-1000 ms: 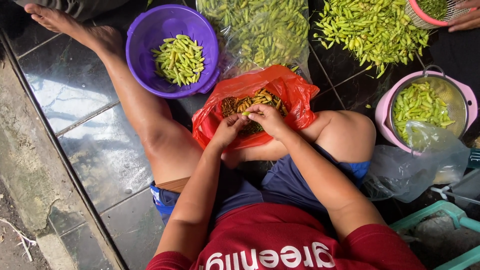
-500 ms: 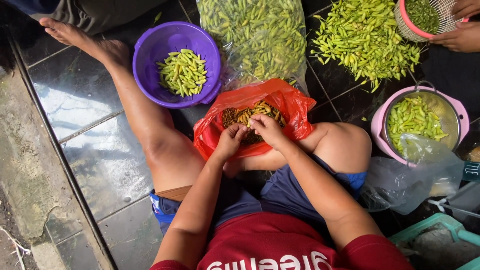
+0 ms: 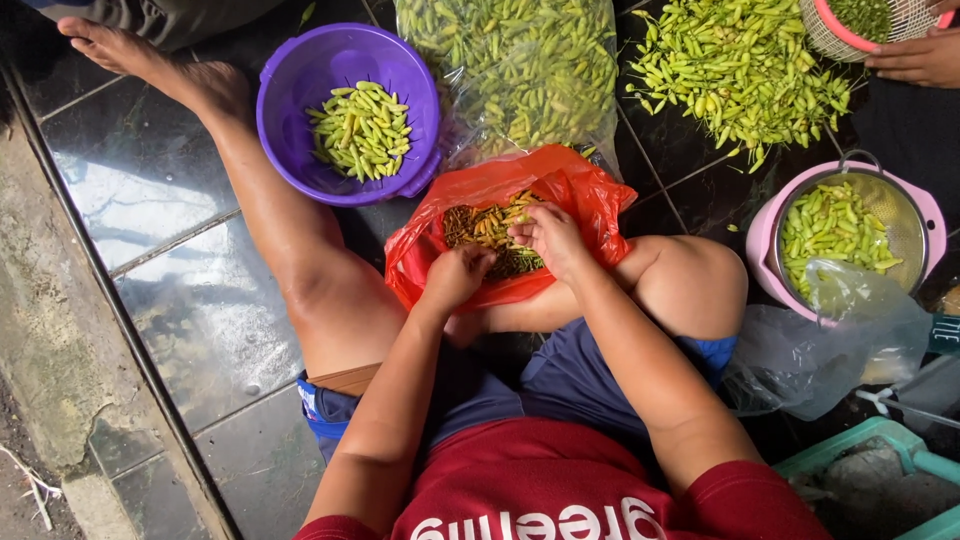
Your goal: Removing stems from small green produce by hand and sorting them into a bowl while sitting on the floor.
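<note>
Fingers (image 3: 528,232) of the right hand (image 3: 550,238) pinched shut on a single green chili over the red plastic bag (image 3: 590,195). Left hand (image 3: 460,275) just beside it, fingers curled closed at the same spot — what it grips is hidden.

Directly under the fingers, inside the bag: a small heap of brownish-green stems and scraps (image 3: 480,228). Bag rests on the dark tiled floor (image 3: 150,200) between the person's legs.

Beyond the fingers and to the left, a purple bowl (image 3: 290,110) holding a modest pile of finished green chilies (image 3: 360,130). Straight beyond, a clear bag (image 3: 520,70) packed with chilies; further right, a loose heap (image 3: 740,70) on the floor. To the right, a pink colander (image 3: 770,225) part-filled.

Judgement: early to middle — the bowl holds far less than the clear bag and heap waiting.

Another person's hand (image 3: 915,60) at far right, by a basket (image 3: 835,35).
</note>
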